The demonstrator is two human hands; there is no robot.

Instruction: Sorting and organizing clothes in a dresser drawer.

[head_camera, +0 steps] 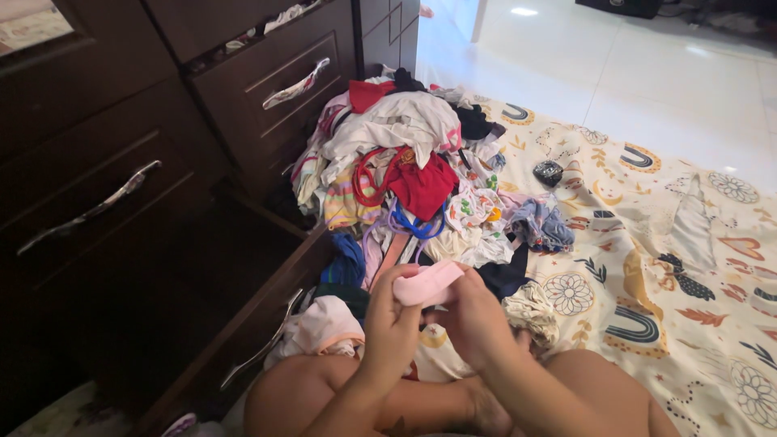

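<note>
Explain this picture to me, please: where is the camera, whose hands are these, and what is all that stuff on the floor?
The camera sits on a person's head and looks down, so you see their own bare knees and both hands. The left hand and right hand together hold a small pink garment, each with a closed grip on it. Beyond them lies a big pile of mixed clothes with a red piece on top, resting on a patterned sheet spread over the floor. On the left stands a dark wooden dresser with its lowest drawer pulled open. A small dark object lies on the sheet; I cannot tell what it is.
</note>
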